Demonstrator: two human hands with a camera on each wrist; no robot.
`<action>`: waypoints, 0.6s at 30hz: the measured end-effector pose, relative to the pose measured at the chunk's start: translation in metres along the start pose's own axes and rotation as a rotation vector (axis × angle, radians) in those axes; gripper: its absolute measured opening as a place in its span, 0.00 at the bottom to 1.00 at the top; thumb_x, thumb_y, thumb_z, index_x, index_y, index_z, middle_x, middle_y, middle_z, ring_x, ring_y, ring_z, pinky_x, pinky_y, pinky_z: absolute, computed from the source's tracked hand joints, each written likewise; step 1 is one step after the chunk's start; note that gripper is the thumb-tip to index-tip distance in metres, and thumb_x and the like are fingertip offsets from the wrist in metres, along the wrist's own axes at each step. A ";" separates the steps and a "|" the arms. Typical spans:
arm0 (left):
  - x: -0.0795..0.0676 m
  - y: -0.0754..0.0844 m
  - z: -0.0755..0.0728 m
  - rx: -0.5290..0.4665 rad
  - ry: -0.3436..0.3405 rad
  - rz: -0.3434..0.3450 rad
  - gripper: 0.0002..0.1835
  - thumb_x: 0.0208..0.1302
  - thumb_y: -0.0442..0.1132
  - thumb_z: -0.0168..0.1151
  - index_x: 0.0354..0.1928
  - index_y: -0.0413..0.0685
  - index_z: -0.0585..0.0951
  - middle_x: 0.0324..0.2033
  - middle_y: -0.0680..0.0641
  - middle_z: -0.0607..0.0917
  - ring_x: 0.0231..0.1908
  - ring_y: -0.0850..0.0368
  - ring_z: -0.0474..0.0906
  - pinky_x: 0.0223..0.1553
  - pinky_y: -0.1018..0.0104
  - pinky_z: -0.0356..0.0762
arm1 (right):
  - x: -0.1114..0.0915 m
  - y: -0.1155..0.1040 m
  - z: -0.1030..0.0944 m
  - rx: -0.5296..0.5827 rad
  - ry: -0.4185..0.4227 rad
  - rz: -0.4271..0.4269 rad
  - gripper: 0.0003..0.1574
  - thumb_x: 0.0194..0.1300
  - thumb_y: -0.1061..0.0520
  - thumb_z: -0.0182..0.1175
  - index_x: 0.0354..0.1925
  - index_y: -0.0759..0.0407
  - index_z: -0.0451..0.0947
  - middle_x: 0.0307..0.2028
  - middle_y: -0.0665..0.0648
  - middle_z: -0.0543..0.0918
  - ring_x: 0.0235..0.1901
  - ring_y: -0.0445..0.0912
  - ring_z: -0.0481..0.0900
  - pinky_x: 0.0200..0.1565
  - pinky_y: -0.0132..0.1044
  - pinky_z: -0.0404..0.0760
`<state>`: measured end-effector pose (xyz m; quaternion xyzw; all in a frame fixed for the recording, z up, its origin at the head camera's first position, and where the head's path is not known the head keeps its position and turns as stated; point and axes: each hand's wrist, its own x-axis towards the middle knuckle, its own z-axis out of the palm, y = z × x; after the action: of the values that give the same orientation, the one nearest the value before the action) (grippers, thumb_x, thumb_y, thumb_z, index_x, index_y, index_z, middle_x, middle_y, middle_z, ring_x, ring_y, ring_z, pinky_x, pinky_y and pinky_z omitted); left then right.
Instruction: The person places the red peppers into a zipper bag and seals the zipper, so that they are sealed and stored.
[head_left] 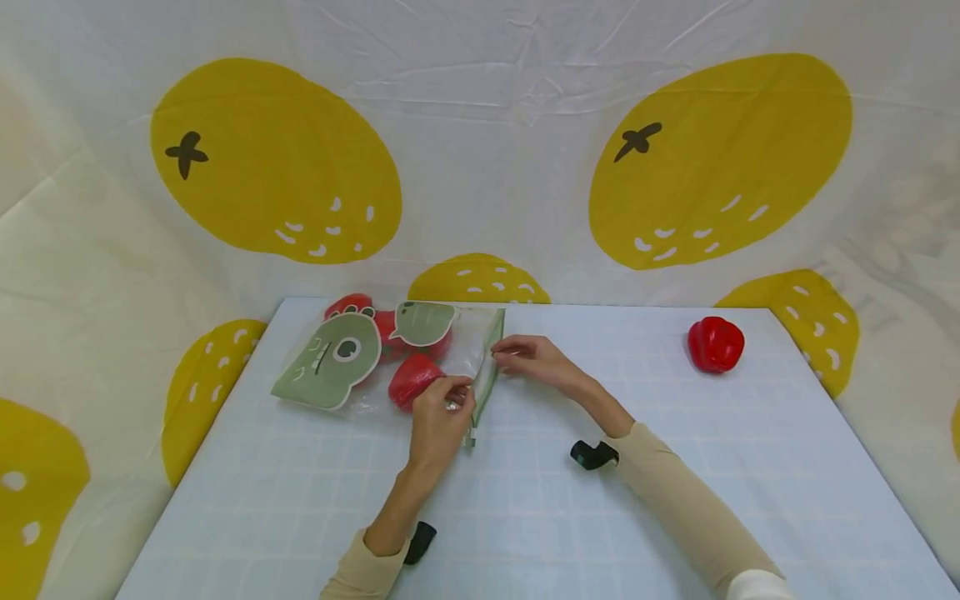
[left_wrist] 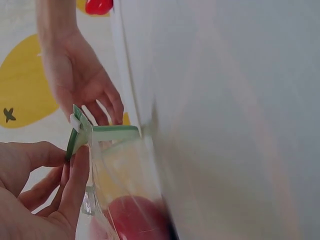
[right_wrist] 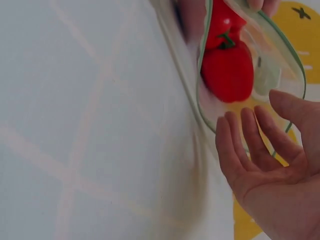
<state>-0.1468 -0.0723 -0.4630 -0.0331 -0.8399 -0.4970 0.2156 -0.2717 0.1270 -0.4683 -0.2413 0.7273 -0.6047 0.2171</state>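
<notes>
A clear zip bag (head_left: pixel 491 367) with green edging and a green cartoon print lies on the table, its mouth facing right. Several red bell peppers (right_wrist: pixel 227 75) show inside it. My left hand (head_left: pixel 441 421) pinches the near side of the bag's mouth between thumb and fingers, and a small white slider (left_wrist: pixel 75 122) shows close to that grip. At the far side of the mouth is my right hand (head_left: pixel 543 362). Its fingers (right_wrist: pixel 257 145) are loosely bent, palm turned up, holding nothing; whether they touch the rim I cannot tell.
One more red bell pepper (head_left: pixel 716 344) sits at the back right of the pale checked table (head_left: pixel 525 525). A white cloth (head_left: pixel 495 167) with yellow fruit prints hangs behind the table. Black straps with dark ends (head_left: pixel 592 455) stick out at both wrists.
</notes>
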 end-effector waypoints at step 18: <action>0.003 -0.003 -0.004 -0.079 -0.010 -0.114 0.09 0.60 0.30 0.73 0.43 0.40 0.89 0.34 0.45 0.89 0.32 0.54 0.86 0.39 0.70 0.85 | -0.032 -0.002 -0.042 -0.044 0.145 -0.004 0.22 0.76 0.62 0.59 0.62 0.76 0.74 0.59 0.77 0.77 0.58 0.70 0.76 0.58 0.47 0.82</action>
<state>-0.1488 -0.0776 -0.4632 0.0040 -0.8211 -0.5412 0.1813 -0.2717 0.1789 -0.4578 -0.2030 0.7536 -0.6052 0.1571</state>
